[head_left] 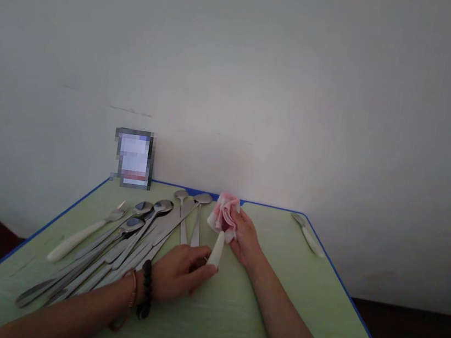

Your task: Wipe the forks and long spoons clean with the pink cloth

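Note:
My left hand (185, 272) pinches the lower end of a white handle (217, 250), which points up and away over the table. The other end of this utensil goes into a pink-and-white cloth (223, 213), so its kind is hidden. My right hand (246, 238) is closed on the bunched cloth, which wraps around the hidden end. Left of my hands lies a spread of metal spoons (163, 205) and table knives (169, 220), partly covered by my left arm. A fork with a white handle (79, 239) rests at the outer left of them.
A second white-handled fork (311, 238) lies alone near the right edge of the green table (275, 297). At the back left a blurred device with a lit screen (134, 158) leans against the wall (261, 85). Blue trim runs along the table's edge.

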`<action>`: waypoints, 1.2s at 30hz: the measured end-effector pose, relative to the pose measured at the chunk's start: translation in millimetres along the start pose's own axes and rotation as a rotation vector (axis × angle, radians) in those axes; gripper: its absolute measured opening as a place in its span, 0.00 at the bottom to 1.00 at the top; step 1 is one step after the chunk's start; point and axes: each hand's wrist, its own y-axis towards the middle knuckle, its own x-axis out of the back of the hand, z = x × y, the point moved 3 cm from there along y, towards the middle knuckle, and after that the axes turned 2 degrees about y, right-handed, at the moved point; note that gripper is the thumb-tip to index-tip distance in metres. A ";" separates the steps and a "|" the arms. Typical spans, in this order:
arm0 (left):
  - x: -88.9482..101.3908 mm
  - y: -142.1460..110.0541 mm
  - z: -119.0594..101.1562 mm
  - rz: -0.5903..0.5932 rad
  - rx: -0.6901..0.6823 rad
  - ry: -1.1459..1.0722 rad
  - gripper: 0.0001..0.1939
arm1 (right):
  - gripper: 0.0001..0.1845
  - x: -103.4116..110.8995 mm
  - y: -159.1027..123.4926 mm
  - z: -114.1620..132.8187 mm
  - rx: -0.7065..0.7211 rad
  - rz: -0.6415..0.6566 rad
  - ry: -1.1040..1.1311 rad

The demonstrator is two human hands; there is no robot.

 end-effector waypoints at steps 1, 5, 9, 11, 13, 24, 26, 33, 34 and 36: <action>-0.2 0.3 0.7 -0.004 0.005 -0.005 0.16 | 0.13 0.3 0.4 0.0 -0.003 0.005 -0.002; -2.1 1.7 8.8 -0.097 0.070 -0.126 0.17 | 0.13 3.7 2.3 -1.2 -0.067 0.034 0.016; -5.1 1.9 13.6 -0.134 0.092 -0.211 0.19 | 0.14 6.5 4.1 -3.2 -0.125 0.074 0.053; -4.4 1.6 11.2 -0.121 0.080 -0.171 0.18 | 0.15 5.1 3.7 -2.7 -0.128 0.078 0.080; -2.7 1.4 6.7 -0.099 0.051 -0.096 0.16 | 0.16 1.4 2.0 -1.5 -0.133 0.083 0.100; -5.0 4.6 16.9 -0.072 0.037 -0.265 0.16 | 0.16 -4.0 -3.0 2.2 -0.182 0.055 0.139; -5.4 5.6 20.9 -0.090 0.019 -0.301 0.17 | 0.16 -2.7 -1.7 2.4 -0.182 0.054 0.175; -6.3 6.2 23.6 -0.103 -0.004 -0.372 0.16 | 0.18 -3.7 -0.2 4.3 -0.194 0.130 0.225; -6.1 6.1 23.1 -0.110 -0.004 -0.373 0.16 | 0.19 -4.4 -0.7 5.1 -0.191 0.136 0.228; -5.3 6.1 22.2 -0.121 -0.006 -0.369 0.15 | 0.20 -6.1 -2.1 6.8 -0.185 0.153 0.232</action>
